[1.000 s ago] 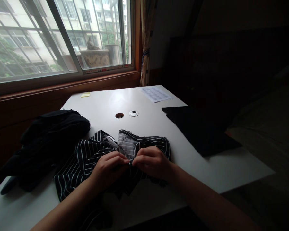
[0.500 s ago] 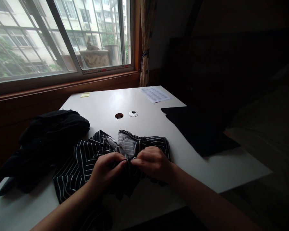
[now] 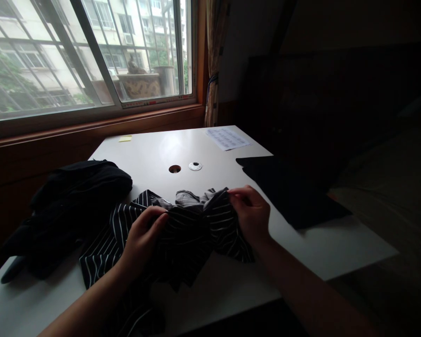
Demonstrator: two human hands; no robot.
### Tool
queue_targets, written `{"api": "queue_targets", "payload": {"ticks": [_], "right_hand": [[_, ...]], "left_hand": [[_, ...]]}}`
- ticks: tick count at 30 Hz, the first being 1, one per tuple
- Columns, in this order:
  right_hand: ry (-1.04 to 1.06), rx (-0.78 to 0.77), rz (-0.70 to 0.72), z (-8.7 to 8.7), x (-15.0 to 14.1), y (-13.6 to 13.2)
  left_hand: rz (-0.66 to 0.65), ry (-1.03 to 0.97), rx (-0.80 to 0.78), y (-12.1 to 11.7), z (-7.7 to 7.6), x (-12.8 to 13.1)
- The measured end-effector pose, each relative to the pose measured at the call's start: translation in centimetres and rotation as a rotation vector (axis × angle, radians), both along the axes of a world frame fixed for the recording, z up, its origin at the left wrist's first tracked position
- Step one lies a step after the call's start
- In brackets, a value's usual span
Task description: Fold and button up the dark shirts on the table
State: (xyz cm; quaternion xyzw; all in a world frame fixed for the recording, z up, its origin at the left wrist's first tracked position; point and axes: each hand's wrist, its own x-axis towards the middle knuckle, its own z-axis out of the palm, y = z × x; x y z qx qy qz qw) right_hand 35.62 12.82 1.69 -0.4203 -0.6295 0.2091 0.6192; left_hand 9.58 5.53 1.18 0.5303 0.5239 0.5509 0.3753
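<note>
A black garment with white stripes [image 3: 192, 229] lies bunched on the white table, its paler inside showing along the top edge. My left hand [image 3: 145, 231] pinches that edge left of the middle, thumb against the fingers. Farther right, my right hand [image 3: 250, 210] grips the garment's upper right corner between thumb and fingers and holds it slightly raised. The stretch between both hands hangs in folds. Part of the cloth trails toward me below my left forearm, in deep shade. What kind of garment it is I cannot tell.
Dark folded clothes [image 3: 77, 201] are heaped at the table's left. On the right lies a flat dark cloth [image 3: 287, 187]. Farther back are a printed paper sheet [image 3: 228, 138], a yellow note [image 3: 125, 138], a round cable hole [image 3: 174, 169] and its white cover [image 3: 195, 166]. A window [image 3: 91, 61] stands behind.
My hands were together at the middle of the striped garment. Now the right has moved right and up with an edge, and the left slightly left and up, spreading the cloth between them.
</note>
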Motion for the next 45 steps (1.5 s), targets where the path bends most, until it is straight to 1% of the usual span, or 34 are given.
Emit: {"api": "queue_targets", "payload": {"ticks": [2, 4, 7, 10, 13, 14, 15, 16, 17, 18, 19, 20, 21, 22, 23, 24, 26, 31, 32, 34, 36, 38, 39, 41, 44, 45], "right_hand": [[0.093, -0.049, -0.066, 0.0, 0.3, 0.3], [0.149, -0.068, -0.095, -0.1, 0.4, 0.5], [0.154, -0.020, -0.099, -0.1, 0.4, 0.6], [0.058, 0.052, -0.109, 0.0, 0.4, 0.7], [-0.083, 0.076, -0.100, 0.1, 0.5, 0.5], [-0.126, 0.117, -0.103, 0.2, 0.4, 0.3], [-0.171, 0.196, -0.099, 0.2, 0.4, -0.1], [-0.222, 0.311, -0.071, 0.3, 0.2, -0.7], [-0.290, 0.450, 0.000, 0.3, 0.0, -1.3], [-0.380, 0.587, 0.120, 0.4, -0.4, -2.0], [-0.488, 0.689, 0.270, 0.3, -0.8, -2.6], [-0.606, 0.738, 0.421, 0.2, -1.3, -3.1], [-0.727, 0.735, 0.540, 0.1, -1.9, -3.4], [-0.834, 0.695, 0.609, -0.1, -2.3, -3.4], [-0.921, 0.636, 0.626, -0.4, -2.7, -3.2], [-0.982, 0.573, 0.606, -0.7, -2.8, -2.7], [-1.048, 0.450, 0.512, -1.2, -2.5, -1.4], [-1.067, 0.105, 0.130, -1.9, 0.1, 1.7], [-1.067, 0.036, 0.088, -2.0, 0.5, 2.1], [-1.068, -0.080, 0.079, -2.3, 0.9, 2.5], [-1.063, -0.143, 0.115, -2.5, 0.9, 2.8], [-1.011, -0.153, 0.127, -2.4, 0.7, 3.0], [-0.947, -0.136, 0.122, -2.2, 0.7, 2.9], [-0.732, -0.038, 0.065, -1.4, 0.9, 2.6], [-0.323, 0.173, -0.167, 0.1, 1.7, 1.6], [-0.217, 0.222, -0.244, 0.5, 1.9, 1.4]], "left_hand": [[0.065, -0.027, -0.052, 0.2, 0.0, -0.2], [0.140, -0.046, -0.065, 0.4, 0.1, -0.4], [0.257, -0.010, -0.008, 0.3, 0.7, -0.7], [0.328, 0.085, 0.116, 0.1, 1.4, -1.0], [0.323, 0.188, 0.191, 0.0, 1.8, -1.0], [0.321, 0.222, 0.193, 0.1, 1.9, -1.0], [0.321, 0.256, 0.187, 0.1, 1.8, -1.0], [0.322, 0.286, 0.176, 0.2, 1.7, -1.0], [0.325, 0.308, 0.164, 0.3, 1.6, -1.0], [0.332, 0.325, 0.153, 0.4, 1.4, -1.0], [0.341, 0.337, 0.142, 0.5, 1.3, -1.1], [0.350, 0.346, 0.131, 0.6, 1.2, -1.2], [0.359, 0.352, 0.124, 0.6, 1.1, -1.3], [0.370, 0.355, 0.117, 0.7, 1.1, -1.5], [0.378, 0.356, 0.109, 0.8, 1.0, -1.7], [0.386, 0.347, 0.100, 1.0, 1.1, -2.0], [0.380, 0.289, 0.065, 1.3, 1.1, -2.5], [0.258, -0.004, -0.095, 2.2, 0.5, -3.6], [0.236, -0.058, -0.127, 2.3, 0.3, -3.7], [0.186, -0.163, -0.189, 2.5, 0.1, -3.7], [0.132, -0.250, -0.236, 2.6, 0.2, -3.6], [0.102, -0.294, -0.255, 2.6, 0.8, -3.3], [0.101, -0.301, -0.250, 2.5, 1.3, -3.2], [0.124, -0.296, -0.212, 2.0, 2.4, -3.2], [0.152, -0.292, -0.124, 1.1, 4.2, -3.4], [0.149, -0.298, -0.099, 0.7, 4.7, -3.4]]}}
